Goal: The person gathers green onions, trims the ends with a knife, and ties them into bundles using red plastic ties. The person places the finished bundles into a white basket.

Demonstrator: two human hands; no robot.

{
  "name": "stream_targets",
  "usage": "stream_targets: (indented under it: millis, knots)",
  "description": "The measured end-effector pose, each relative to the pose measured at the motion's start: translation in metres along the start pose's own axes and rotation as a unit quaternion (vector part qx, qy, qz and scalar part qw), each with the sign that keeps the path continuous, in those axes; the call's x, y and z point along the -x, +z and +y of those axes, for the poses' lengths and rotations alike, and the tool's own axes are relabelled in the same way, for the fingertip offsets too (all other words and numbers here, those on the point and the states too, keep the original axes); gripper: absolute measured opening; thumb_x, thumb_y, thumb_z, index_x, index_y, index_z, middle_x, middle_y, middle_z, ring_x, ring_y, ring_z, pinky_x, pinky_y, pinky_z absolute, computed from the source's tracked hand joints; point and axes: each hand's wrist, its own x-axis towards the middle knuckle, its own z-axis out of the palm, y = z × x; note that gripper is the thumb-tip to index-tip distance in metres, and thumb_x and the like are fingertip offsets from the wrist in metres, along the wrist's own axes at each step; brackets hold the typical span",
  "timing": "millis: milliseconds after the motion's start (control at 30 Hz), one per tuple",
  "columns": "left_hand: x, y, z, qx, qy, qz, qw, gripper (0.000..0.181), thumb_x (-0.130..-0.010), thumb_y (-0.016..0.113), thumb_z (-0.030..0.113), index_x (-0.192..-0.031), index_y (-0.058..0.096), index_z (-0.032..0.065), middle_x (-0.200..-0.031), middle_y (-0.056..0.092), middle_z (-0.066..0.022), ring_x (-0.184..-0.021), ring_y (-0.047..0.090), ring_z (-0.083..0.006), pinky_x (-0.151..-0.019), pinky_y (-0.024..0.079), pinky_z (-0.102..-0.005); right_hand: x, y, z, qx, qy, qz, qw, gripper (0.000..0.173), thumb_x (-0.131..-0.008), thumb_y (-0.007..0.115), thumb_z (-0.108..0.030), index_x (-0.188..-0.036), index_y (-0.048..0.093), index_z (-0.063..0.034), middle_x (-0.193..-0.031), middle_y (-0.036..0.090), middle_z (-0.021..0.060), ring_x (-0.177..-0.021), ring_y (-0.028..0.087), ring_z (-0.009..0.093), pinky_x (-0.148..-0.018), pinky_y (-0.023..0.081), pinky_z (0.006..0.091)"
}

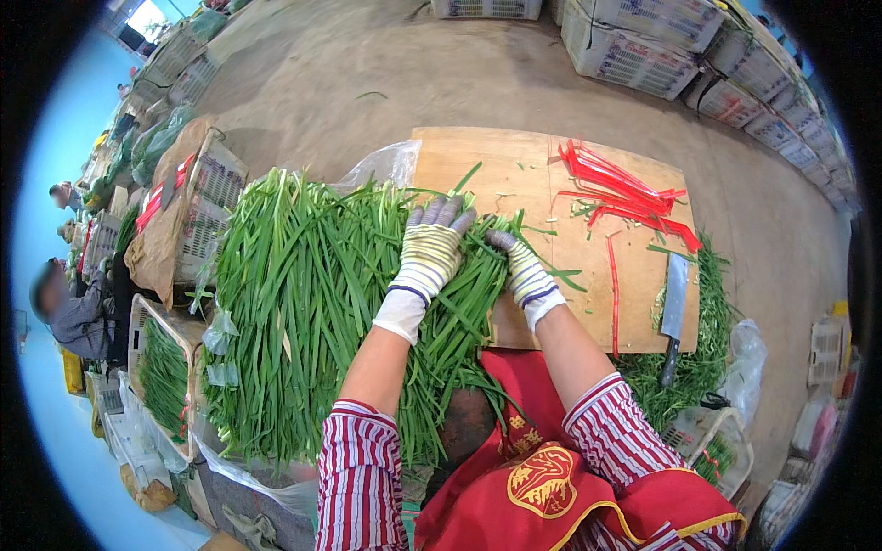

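Note:
A wide heap of long green leaves, seemingly garlic chives, covers the left of the work surface. My left hand, in a striped knit glove with grey fingertips, lies on top of the heap near its right edge, fingers slightly spread. My right hand, gloved alike, is at the right side of the leaves, its thumb and fingers around the edge of a bunch; the fingertips are partly hidden. Red tie strips lie across the wooden board. A cleaver with a black handle rests at the board's right edge.
A plastic crate of greens stands at lower left, below a cloth-covered crate. Trimmed leaves are piled beyond the board's right edge, above another crate. Stacked crates line the upper right. A person is at far left.

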Motion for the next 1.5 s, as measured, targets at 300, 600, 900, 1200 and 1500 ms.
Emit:
stream_targets:
  millis: [300, 600, 900, 1200, 1500]
  knots:
    - [0.001, 0.022, -0.003, -0.049, 0.062, -0.064, 0.995, 0.05, -0.068, 0.066, 0.021, -0.117, 0.057, 0.0217, -0.138, 0.039, -0.0017, -0.129, 0.032, -0.0255, -0.106, 0.025, -0.0478, -0.001, 0.006, 0.006, 0.024, -0.023, 0.023, 0.999, 0.021, -0.08, 0.062, -0.014, -0.1, 0.062, -0.0062, -0.09, 0.065, 0.0061, -0.079, 0.062, 0.017, -0.07, 0.052, 0.0305]
    - [0.005, 0.016, -0.027, -0.05, -0.046, -0.137, 0.988, 0.037, -0.08, 0.051, 0.018, -0.115, 0.06, 0.0271, -0.143, 0.033, -0.0008, -0.133, 0.027, -0.0272, -0.108, 0.016, -0.0504, 0.054, -0.008, 0.015, -0.044, -0.196, 0.051, 0.978, 0.022, -0.076, 0.064, -0.008, -0.098, 0.057, -0.005, -0.096, 0.063, 0.0084, -0.087, 0.058, 0.019, -0.079, 0.048, 0.0321]
    - [-0.004, 0.019, 0.016, 0.043, 0.126, -0.084, 0.988, 0.037, -0.08, 0.055, 0.023, -0.117, 0.054, 0.0189, -0.129, 0.049, -0.0043, -0.125, 0.039, -0.0253, -0.103, 0.027, -0.0484, 0.064, -0.018, 0.014, -0.129, -0.176, 0.055, 0.974, 0.024, -0.077, 0.063, -0.006, -0.1, 0.055, -0.0043, -0.099, 0.062, 0.0105, -0.09, 0.059, 0.021, -0.081, 0.049, 0.0329]
    - [0.004, 0.037, -0.005, -0.032, 0.116, -0.091, 0.989, 0.032, -0.084, 0.051, 0.03, -0.113, 0.057, 0.019, -0.128, 0.049, 0.0012, -0.126, 0.037, -0.0209, -0.105, 0.023, -0.0477, 0.14, 0.022, 0.0, 0.324, -0.227, -0.019, 0.918, 0.025, -0.076, 0.06, 0.003, -0.1, 0.059, -0.0017, -0.09, 0.063, 0.007, -0.08, 0.058, 0.013, -0.072, 0.048, 0.0266]
    - [0.025, 0.044, -0.008, -0.089, 0.088, -0.066, 0.99, 0.036, -0.083, 0.053, 0.029, -0.118, 0.054, 0.0192, -0.126, 0.049, 0.0003, -0.126, 0.037, -0.0202, -0.106, 0.023, -0.0469, 0.243, 0.077, -0.074, 0.146, -0.278, -0.31, 0.897, 0.019, -0.07, 0.068, -0.007, -0.072, 0.05, -0.0099, -0.063, 0.051, 0.0049, -0.063, 0.05, 0.021, -0.07, 0.044, 0.0393]
